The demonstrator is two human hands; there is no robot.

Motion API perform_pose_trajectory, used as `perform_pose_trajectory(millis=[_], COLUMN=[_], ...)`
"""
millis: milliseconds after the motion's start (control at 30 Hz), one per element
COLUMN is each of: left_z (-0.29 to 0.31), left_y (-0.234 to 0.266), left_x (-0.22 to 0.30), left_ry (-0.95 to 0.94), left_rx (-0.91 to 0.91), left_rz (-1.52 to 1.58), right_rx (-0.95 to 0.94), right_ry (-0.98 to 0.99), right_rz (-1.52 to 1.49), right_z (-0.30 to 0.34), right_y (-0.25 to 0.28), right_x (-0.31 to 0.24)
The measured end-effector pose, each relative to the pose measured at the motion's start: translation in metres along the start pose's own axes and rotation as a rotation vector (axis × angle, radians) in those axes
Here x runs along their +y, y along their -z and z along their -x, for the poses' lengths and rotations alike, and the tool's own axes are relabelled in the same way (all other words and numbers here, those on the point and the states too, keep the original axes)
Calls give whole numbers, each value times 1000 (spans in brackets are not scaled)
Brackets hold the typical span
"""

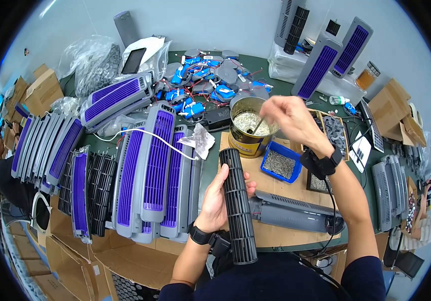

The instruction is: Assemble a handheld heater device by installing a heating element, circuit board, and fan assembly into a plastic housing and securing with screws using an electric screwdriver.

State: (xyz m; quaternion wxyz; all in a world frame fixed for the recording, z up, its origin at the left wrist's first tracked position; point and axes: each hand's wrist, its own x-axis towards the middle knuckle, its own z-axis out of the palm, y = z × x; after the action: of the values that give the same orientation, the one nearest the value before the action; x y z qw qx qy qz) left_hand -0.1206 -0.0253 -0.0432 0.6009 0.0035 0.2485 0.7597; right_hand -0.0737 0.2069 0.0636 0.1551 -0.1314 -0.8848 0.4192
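My left hand (214,204) is wrapped round a black cylindrical fan wheel (239,210), which stands tilted in front of me. Above an open metal can (245,146), the fingers of my right hand (289,118) pinch a thin rod (258,124). The rod slants down into the can, over pale, grainy-looking contents, with a dark spot near its lower end. A blue tray (274,175) of small metal parts sits right of the can. Behind the fan wheel, a long grey fan housing (295,218) lies on cardboard.
Purple-grilled fan housings (157,165) stand packed at the left, a white cable (147,133) draped across them. Blue-wrapped parts with wires (190,108) are heaped at the back. Upright fans (321,65) and a jar (367,76) stand back right. Other people (428,228) sit at both sides.
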Motion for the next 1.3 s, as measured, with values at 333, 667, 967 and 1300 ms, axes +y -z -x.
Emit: perform_pose_trajectory(millis=[333,667,967,1300], left_z=[7,11,8,6], left_y=[0,-13,-19,-26], left_x=[-1,-7,-15,-27], left_ry=[-41,-216,-342,-421], left_rx=[7,83,29,18], left_rz=[-5,-108,-367,-492], right_rx=[390,273,359,294], right_ry=[275,187,20,46], right_rz=[64,-215,-737,-727], right_z=[-5,9,63,81], right_y=[-10,6,46,32], right_x=[19,22,22,19])
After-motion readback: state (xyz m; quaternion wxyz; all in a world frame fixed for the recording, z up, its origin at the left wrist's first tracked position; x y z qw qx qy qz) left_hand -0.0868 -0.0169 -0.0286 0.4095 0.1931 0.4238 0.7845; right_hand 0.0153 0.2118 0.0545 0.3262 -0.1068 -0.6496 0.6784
